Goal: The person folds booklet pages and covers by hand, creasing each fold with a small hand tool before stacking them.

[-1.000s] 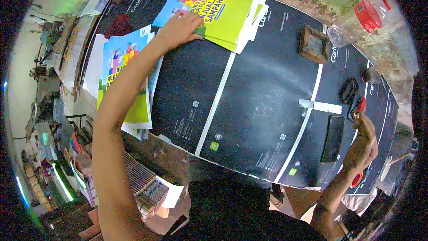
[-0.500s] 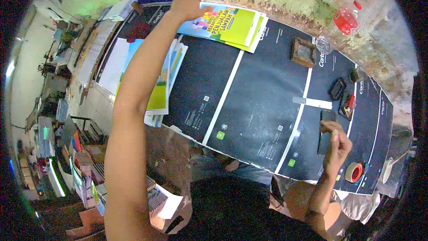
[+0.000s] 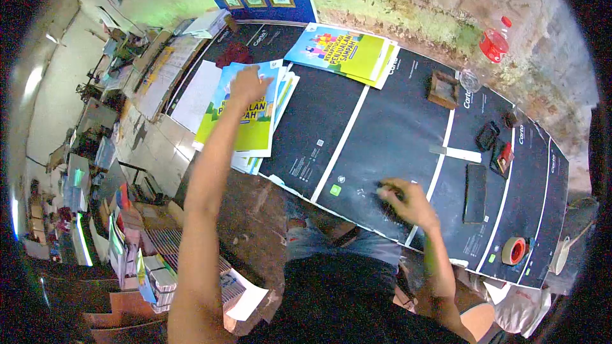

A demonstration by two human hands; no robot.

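Note:
My left hand is over the left stack of booklets, its thumb apart from the fingers. It appears to touch the top cover, which is blue and yellow-green with printed lettering. Another stack of the same booklets lies at the back edge against the wall, with no hand on it. My right hand hovers above the black table covering near the front edge. Its fingers are loosely bent and apart, with nothing visible in them.
To the right are a long dark bar, a white strip, a wooden tray, a tape roll and a black case. A red-labelled bottle stands by the wall. White paper lies left of the booklets.
My left hand has moved from the back stack to the left stack. My right hand has left the dark bar and shifted left. The view has shifted slightly.

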